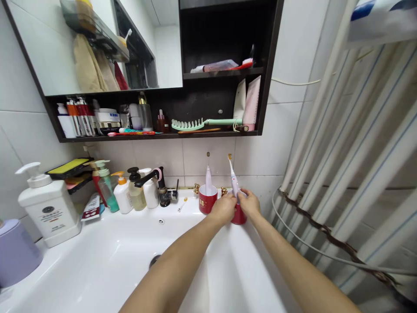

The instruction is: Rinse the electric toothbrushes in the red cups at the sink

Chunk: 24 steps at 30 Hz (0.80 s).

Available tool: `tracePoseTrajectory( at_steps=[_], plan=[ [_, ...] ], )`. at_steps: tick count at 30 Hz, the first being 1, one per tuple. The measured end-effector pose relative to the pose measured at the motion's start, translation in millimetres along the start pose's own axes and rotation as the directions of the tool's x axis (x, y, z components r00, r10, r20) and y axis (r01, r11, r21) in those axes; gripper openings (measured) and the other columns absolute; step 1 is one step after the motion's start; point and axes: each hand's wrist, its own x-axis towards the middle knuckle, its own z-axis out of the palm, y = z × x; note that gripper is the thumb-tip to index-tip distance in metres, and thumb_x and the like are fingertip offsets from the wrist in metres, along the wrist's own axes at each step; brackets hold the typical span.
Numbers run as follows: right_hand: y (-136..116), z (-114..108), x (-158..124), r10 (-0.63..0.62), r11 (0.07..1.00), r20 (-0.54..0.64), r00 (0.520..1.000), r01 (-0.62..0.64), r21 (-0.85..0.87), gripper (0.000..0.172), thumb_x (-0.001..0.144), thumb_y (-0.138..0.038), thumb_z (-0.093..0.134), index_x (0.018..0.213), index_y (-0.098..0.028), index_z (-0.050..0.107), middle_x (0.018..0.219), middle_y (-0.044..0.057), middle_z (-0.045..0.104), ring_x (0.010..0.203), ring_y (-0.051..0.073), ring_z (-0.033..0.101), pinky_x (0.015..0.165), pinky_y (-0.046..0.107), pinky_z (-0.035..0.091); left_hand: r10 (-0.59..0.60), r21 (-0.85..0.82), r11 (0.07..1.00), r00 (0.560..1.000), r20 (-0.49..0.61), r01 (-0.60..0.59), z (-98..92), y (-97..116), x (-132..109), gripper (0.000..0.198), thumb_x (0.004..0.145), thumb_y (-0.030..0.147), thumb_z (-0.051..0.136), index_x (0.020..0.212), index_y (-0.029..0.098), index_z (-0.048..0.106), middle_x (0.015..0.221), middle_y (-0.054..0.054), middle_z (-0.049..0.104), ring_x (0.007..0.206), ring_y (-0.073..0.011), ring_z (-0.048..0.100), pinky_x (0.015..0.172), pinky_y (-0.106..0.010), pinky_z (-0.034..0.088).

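Observation:
Both arms reach over the white sink to its back right corner. My left hand is closed against the side of a red cup on the ledge. My right hand is closed around the handle of a white and pink electric toothbrush that stands tilted in that cup. Just left stands a second red cup with another white toothbrush upright in it.
A black faucet and several pump bottles line the back ledge. A large white dispenser and a lilac container stand at left. A dark shelf holds toiletries and a green comb. A striped curtain hangs at right.

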Motion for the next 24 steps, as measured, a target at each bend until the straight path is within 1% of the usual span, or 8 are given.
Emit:
tracePoseTrajectory(
  at_steps=[2,5,7,8,11,15,20,24],
  plan=[
    [1,1,2,-0.007,1.000,-0.006,1.000,0.007,0.004,0.024,0.074,-0.026,0.038,0.094,-0.015,0.044,0.096,0.004,0.048,0.079,0.013,0.049,0.067,0.033,0.041,-0.026,0.023,0.999,0.998,-0.063,0.028,-3.8,-9,-2,0.028,0.062,0.015,0.042,0.089,0.014,0.046,0.099,-0.006,0.045,0.091,-0.0173,0.038,0.078,-0.027,0.030],
    [-3,-2,-2,-0.043,0.999,-0.046,0.998,0.044,0.019,0.025,0.073,-0.026,0.039,0.094,-0.014,0.045,0.094,0.005,0.049,0.080,0.014,0.048,0.069,0.034,0.039,-0.176,0.104,0.976,0.975,-0.139,0.191,-15.0,-28,-11,0.036,0.061,0.019,0.045,0.096,0.013,0.043,0.102,-0.007,0.042,0.096,-0.0188,0.034,0.084,-0.030,0.022],
    [-11,-7,-10,-0.082,0.996,-0.108,0.991,0.086,0.026,0.028,0.070,-0.024,0.041,0.095,-0.012,0.045,0.094,0.007,0.049,0.086,0.017,0.045,0.075,0.035,0.035,-0.268,0.138,0.950,0.957,-0.109,0.281,-22.8,-41,-18,0.028,0.062,0.018,0.044,0.088,0.013,0.048,0.094,-0.008,0.047,0.092,-0.0191,0.038,0.081,-0.031,0.024],
    [-17,-9,-16,-0.109,0.993,-0.137,0.985,0.114,0.029,0.029,0.069,-0.023,0.041,0.095,-0.011,0.045,0.094,0.009,0.049,0.089,0.019,0.043,0.077,0.035,0.032,-0.288,0.144,0.944,0.954,-0.083,0.297,-26.1,-46,-22,0.023,0.061,0.017,0.044,0.082,0.012,0.051,0.088,-0.007,0.050,0.089,-0.0190,0.040,0.079,-0.030,0.026],
    [-35,-9,-40,-0.208,0.974,-0.158,0.965,0.219,0.056,0.032,0.065,-0.021,0.039,0.095,-0.013,0.045,0.097,0.009,0.048,0.093,0.020,0.040,0.080,0.033,0.030,-0.282,0.138,0.949,0.959,-0.038,0.285,-32.8,-52,-39,0.015,0.061,0.016,0.045,0.072,0.013,0.054,0.080,-0.006,0.052,0.082,-0.0179,0.044,0.072,-0.027,0.032],
    [-47,9,-78,-0.293,0.948,-0.020,0.956,0.293,0.127,0.034,0.063,-0.024,0.039,0.095,-0.015,0.046,0.096,0.008,0.051,0.088,0.018,0.045,0.074,0.029,0.035,-0.277,0.130,0.952,0.961,-0.020,0.277,-36.3,-44,-77,0.016,0.061,0.017,0.044,0.074,0.015,0.053,0.083,-0.004,0.052,0.083,-0.0163,0.043,0.071,-0.025,0.032],
    [-43,43,-118,-0.278,0.955,0.197,0.940,0.248,0.164,0.040,0.060,-0.028,0.043,0.094,-0.008,0.048,0.093,0.013,0.054,0.084,0.020,0.049,0.072,0.030,0.037,-0.307,0.054,0.950,0.952,-0.010,0.307,-32.4,-31,-136,0.019,0.062,0.016,0.040,0.076,0.014,0.053,0.088,-0.005,0.051,0.084,-0.0160,0.043,0.073,-0.025,0.032],
    [-38,58,-140,-0.256,0.964,0.327,0.910,0.214,0.159,0.033,0.057,-0.029,0.046,0.085,-0.013,0.053,0.085,0.009,0.058,0.079,0.020,0.051,0.071,0.030,0.037,-0.358,0.007,0.934,0.934,0.008,0.358,-26.9,-22,-168,0.021,0.060,0.014,0.040,0.076,0.015,0.053,0.090,-0.004,0.050,0.084,-0.0162,0.043,0.072,-0.026,0.032]
  ],
)
